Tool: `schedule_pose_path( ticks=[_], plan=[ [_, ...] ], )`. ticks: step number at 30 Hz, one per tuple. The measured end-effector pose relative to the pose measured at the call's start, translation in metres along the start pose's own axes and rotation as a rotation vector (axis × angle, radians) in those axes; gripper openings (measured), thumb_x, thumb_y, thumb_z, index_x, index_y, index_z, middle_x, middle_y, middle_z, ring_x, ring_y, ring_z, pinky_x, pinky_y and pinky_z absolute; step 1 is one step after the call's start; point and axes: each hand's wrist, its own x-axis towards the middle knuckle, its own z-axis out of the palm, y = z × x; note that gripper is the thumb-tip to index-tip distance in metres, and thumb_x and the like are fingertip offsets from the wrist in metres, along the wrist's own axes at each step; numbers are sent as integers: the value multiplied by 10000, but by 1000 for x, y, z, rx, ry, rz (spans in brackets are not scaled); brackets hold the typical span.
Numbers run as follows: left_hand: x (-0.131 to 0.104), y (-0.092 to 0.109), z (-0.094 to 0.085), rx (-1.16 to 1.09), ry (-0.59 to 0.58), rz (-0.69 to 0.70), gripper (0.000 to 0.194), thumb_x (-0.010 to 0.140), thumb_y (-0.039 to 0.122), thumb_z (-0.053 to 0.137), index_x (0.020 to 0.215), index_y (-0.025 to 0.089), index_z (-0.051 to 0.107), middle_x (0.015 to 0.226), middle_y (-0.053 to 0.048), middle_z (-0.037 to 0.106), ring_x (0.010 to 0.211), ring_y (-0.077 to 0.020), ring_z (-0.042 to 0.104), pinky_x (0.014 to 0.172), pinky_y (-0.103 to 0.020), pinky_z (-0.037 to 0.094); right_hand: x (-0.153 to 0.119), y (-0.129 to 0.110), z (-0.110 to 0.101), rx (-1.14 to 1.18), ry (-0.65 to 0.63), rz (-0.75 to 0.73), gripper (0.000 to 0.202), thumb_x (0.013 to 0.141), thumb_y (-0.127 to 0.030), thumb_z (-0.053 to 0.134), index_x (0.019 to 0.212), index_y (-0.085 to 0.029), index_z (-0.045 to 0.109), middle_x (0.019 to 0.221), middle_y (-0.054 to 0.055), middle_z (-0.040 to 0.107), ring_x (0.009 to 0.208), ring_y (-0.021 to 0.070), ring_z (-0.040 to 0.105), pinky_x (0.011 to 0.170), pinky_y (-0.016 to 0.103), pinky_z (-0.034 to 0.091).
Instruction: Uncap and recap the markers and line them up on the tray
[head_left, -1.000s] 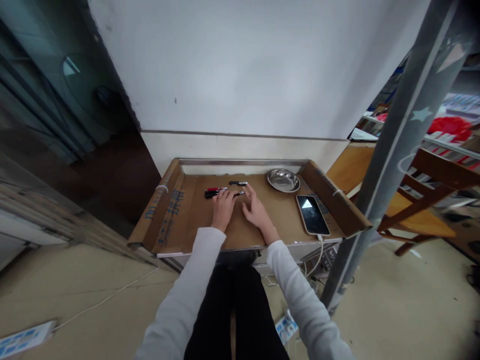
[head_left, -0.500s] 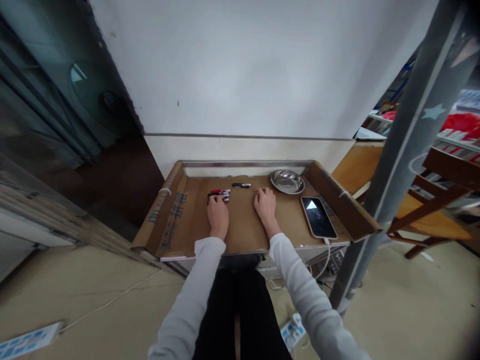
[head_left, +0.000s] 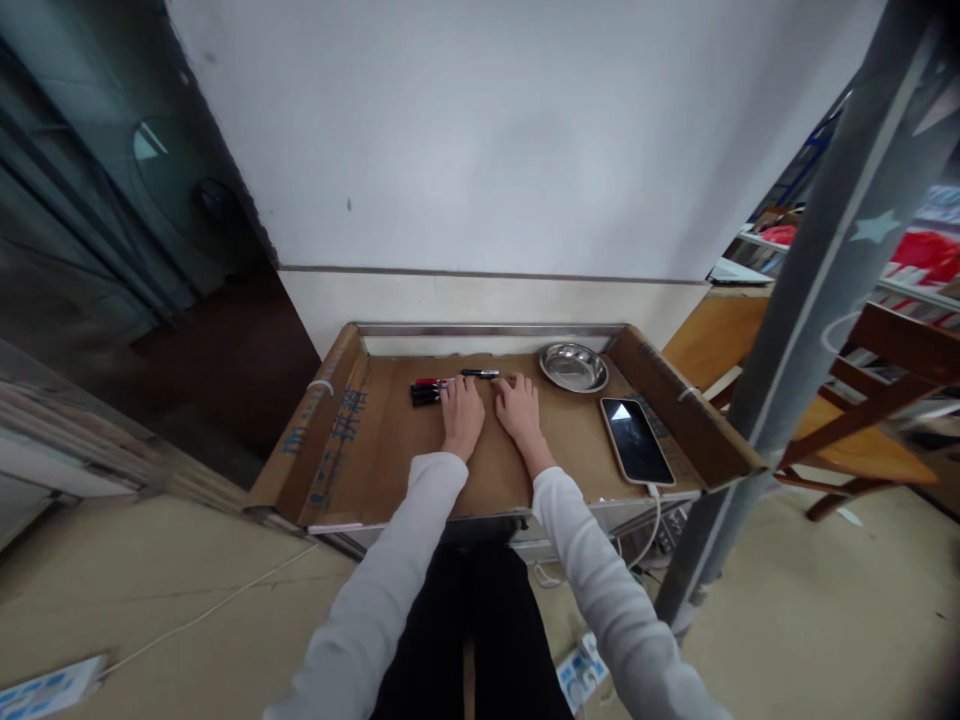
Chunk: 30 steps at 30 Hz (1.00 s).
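Loosely curled, left hand (head_left: 463, 410) and right hand (head_left: 519, 408) rest side by side near the pens

The two hands are over the middle of the cardboard (head_left: 390, 455), backs upward, fingers pointing to the far side, with a narrow gap between them. The left hand is partly closed, its fingers bent and lowered at the right ends of a small group of pens. In that group a red pen (head_left: 429, 381) lies on the far side, and black pens (head_left: 424, 396) lie just beside it on the near side, all running left to right. The fingers cover the right ends, so whether they grip or only touch cannot be told.

The right hand is also half closed, its fingertips down close to the cardboard. Just to the far left of them lies a single black-and-white pen (head_left: 480, 373), apart from the group and farther off. Whether the right fingertips touch it, or hold anything beneath them, cannot be made out.

To the right of the right hand, toward the far edge, sits a shiny metal bowl (head_left: 574, 370). Nearer, a phone (head_left: 637, 440) lies screen up, its far end leaning left, and a white cable (head_left: 657, 515) is plugged into its near end. Raised cardboard flaps (head_left: 694, 415) border the surface on the left and right.
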Motion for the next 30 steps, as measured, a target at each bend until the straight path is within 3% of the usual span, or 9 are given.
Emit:
schedule_pose_path(
  ticks=[4, 8, 15, 21, 30],
  plan=[
    [9, 3, 7, 34, -8, -11, 322, 852, 119, 316, 1111, 79, 502, 1060, -169, 558, 1006, -287, 482, 855, -418, 353, 0, -1, 1, -13, 0, 22, 399, 887, -221, 372, 1273, -270, 464, 1244, 127, 453, 1058, 254, 431, 857, 370, 331],
    [12, 5, 9, 57, -16, -19, 314, 862, 124, 306, 1097, 87, 512, 1054, -154, 559, 1005, -276, 478, 864, -414, 347, 2, -2, 3, -26, 0, 57, 364, 921, -278, 311, 1234, -277, 498, 1271, 126, 432, 1049, 256, 430, 849, 382, 322],
    [8, 3, 5, 48, -35, -53, 268, 887, 172, 326, 1028, 113, 547, 1030, -144, 555, 989, -284, 470, 827, -412, 360, 1, 1, -1, 24, 25, 14, 263, 900, -259, 374, 1045, -203, 587, 1104, 122, 514, 972, 243, 431, 808, 351, 316],
    [8, -2, 5, -23, -66, -29, 253, 903, 206, 345, 958, 153, 587, 1002, -127, 581, 998, -284, 465, 824, -417, 354, 0, 4, 1, 45, 13, -27, 220, 889, -311, 433, 989, -215, 604, 1041, 102, 538, 943, 240, 439, 794, 350, 305],
    [7, -8, 5, -120, -63, -20, 268, 921, 247, 339, 946, 193, 600, 980, -92, 622, 1001, -269, 474, 850, -421, 316, 2, 6, 2, 38, 37, -29, 247, 926, -300, 370, 999, -204, 585, 998, 95, 567, 915, 221, 460, 781, 337, 292]
  ],
)
